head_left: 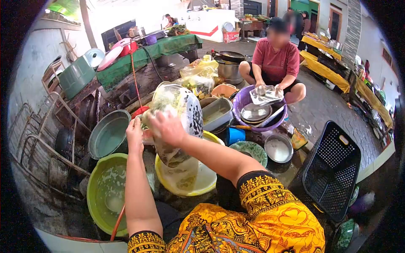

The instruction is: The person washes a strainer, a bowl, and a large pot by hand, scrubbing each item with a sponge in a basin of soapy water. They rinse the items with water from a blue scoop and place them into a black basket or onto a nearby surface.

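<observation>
A large round metal vessel with dark speckles and suds point(192, 110) is tilted up over a yellow-rimmed basin point(211, 181). My left hand point(135, 131) is closed on the vessel's left edge. Against the vessel's soapy surface lies my right hand point(166, 127), blurred by motion; whatever may be in its fingers cannot be made out. Below my left hand stands a green basin point(93, 185) of cloudy water.
Across from me a person point(276, 59) crouches, holding a metal tray over a purple tub point(278, 122). A black crate point(333, 164) stands at right, a grey-green basin point(105, 141) at left. A blue dipper point(235, 135) and pots lie between.
</observation>
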Demonstrator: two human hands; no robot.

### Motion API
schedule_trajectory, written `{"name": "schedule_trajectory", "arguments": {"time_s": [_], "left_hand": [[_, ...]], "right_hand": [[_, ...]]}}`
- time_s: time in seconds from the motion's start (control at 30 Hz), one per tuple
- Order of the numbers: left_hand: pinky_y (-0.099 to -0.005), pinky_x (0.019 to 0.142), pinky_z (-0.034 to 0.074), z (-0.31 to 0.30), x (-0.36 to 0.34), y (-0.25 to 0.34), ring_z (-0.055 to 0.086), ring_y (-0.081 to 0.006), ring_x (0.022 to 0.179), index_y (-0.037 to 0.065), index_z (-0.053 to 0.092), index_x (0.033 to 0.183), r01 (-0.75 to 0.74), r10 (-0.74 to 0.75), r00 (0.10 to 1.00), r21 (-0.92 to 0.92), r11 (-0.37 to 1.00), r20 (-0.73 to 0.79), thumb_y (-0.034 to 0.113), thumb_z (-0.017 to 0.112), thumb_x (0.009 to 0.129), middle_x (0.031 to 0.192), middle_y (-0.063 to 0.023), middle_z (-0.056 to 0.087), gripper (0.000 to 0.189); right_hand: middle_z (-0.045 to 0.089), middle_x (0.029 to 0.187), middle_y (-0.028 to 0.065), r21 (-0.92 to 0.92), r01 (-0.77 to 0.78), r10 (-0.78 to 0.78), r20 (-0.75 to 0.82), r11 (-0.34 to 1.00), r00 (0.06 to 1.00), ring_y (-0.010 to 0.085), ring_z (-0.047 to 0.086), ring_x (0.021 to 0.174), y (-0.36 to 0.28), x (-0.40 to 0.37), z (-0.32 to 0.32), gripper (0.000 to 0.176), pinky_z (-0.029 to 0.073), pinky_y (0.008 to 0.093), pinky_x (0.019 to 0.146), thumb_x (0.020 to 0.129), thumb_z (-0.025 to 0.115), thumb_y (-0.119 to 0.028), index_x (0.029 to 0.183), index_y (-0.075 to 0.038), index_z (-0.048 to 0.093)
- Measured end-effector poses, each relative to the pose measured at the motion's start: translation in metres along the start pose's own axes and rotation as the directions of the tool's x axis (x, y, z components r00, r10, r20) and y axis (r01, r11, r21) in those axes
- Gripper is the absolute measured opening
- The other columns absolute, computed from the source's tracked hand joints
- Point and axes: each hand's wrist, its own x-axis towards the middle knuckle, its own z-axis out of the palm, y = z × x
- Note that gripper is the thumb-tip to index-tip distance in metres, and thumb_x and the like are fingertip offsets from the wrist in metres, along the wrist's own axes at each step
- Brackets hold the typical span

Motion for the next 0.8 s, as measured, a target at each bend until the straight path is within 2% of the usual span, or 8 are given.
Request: {"name": "schedule_trajectory", "arguments": {"time_s": [0.07,0.17,0.3,0.4,0.47,0.63,0.7,0.8], "left_hand": [[-0.0179,0.044,0.023,0.0,-0.004,0.003,0.028,-0.0002,0.049,0.006,0.062,0.101,0.027,-0.028,0.999,-0.028,0.999,-0.032,0.024,0.05,0.095,0.069,0.0075,0.05,0.022],[-0.0213,0.055,0.041,-0.015,0.008,-0.015,0.05,-0.0051,0.064,0.004,0.059,0.108,0.043,-0.04,0.998,-0.078,0.996,0.044,0.023,0.048,0.096,0.086,0.0007,0.06,0.025],[-0.0225,0.059,0.044,-0.005,0.008,-0.014,0.053,-0.006,0.069,0.002,0.061,0.103,-0.004,0.005,1.0,-0.179,0.984,0.005,0.023,0.049,0.096,0.087,-0.0005,0.061,0.025],[-0.0244,0.064,0.046,-0.005,0.01,-0.018,0.055,-0.0073,0.074,0.001,0.061,0.105,0.004,-0.007,1.0,-0.189,0.982,-0.014,0.022,0.051,0.095,0.089,-0.0019,0.063,0.025],[-0.0272,0.071,0.05,-0.01,0.012,-0.015,0.06,-0.0132,0.081,0.0,0.058,0.11,0.043,-0.046,0.998,-0.103,0.994,-0.032,0.021,0.05,0.095,0.1,-0.0059,0.063,0.027],[-0.0214,0.05,0.037,-0.02,0.018,-0.029,0.045,-0.005,0.057,0.002,0.061,0.105,-0.019,0.012,0.993,-0.057,0.998,-0.119,0.023,0.052,0.094,0.073,0.0022,0.054,0.025],[-0.0199,0.039,0.024,-0.018,0.014,-0.025,0.031,-0.002,0.044,0.005,0.06,0.1,0.021,-0.03,0.991,-0.075,0.997,-0.132,0.025,0.051,0.095,0.056,0.0078,0.038,0.023],[-0.0202,0.04,0.026,-0.019,0.011,-0.022,0.032,-0.0032,0.044,0.006,0.058,0.1,0.087,-0.099,0.986,-0.095,0.992,-0.132,0.026,0.05,0.095,0.057,0.0065,0.039,0.022]], "right_hand": [[0.05,0.109,0.0091,-0.045,0.115,-0.114,0.022,0.992,0.993,0.0315,0.054,0.093,-0.003,-0.009,0.014,0.046,0.049,0.0427,0.058,0.075,0.059,-0.026,0.12,-0.019,0.051],[0.05,0.114,0.0103,-0.057,0.241,-0.233,0.123,0.969,0.965,0.0355,0.054,0.099,-0.001,-0.003,0.02,0.045,0.048,0.0468,0.07,0.075,0.059,-0.026,0.119,-0.02,0.052],[0.049,0.122,0.012,0.049,0.094,-0.098,0.089,0.994,0.991,0.0394,0.052,0.101,0.005,0.013,0.013,0.05,0.043,0.0513,0.081,0.076,0.058,-0.026,0.126,-0.021,0.049],[0.047,0.127,0.0092,-0.122,0.143,-0.136,0.059,0.982,0.989,0.0397,0.054,0.101,0.002,-0.005,0.026,0.059,0.047,0.0484,0.077,0.076,0.06,-0.033,0.132,-0.028,0.043],[0.044,0.131,0.0083,-0.065,0.195,-0.182,0.163,0.979,0.97,0.0394,0.053,0.103,0.0,-0.025,0.032,0.064,0.047,0.0498,0.075,0.076,0.06,-0.033,0.136,-0.031,0.039],[0.041,0.135,0.0035,-0.014,0.515,-0.463,0.418,0.857,0.782,0.0381,0.053,0.104,0.01,-0.051,0.017,0.066,0.049,0.0492,0.07,0.079,0.055,-0.026,0.14,-0.035,0.032],[0.039,0.137,0.0028,-0.004,0.505,-0.467,0.378,0.863,0.8,0.0384,0.053,0.104,0.017,-0.045,0.025,0.067,0.049,0.0491,0.07,0.078,0.056,-0.027,0.14,-0.036,0.031],[0.042,0.136,0.0052,-0.031,0.44,-0.418,0.258,0.897,0.871,0.0392,0.053,0.105,0.022,-0.02,0.032,0.064,0.05,0.0484,0.073,0.076,0.059,-0.03,0.136,-0.034,0.038]]}}
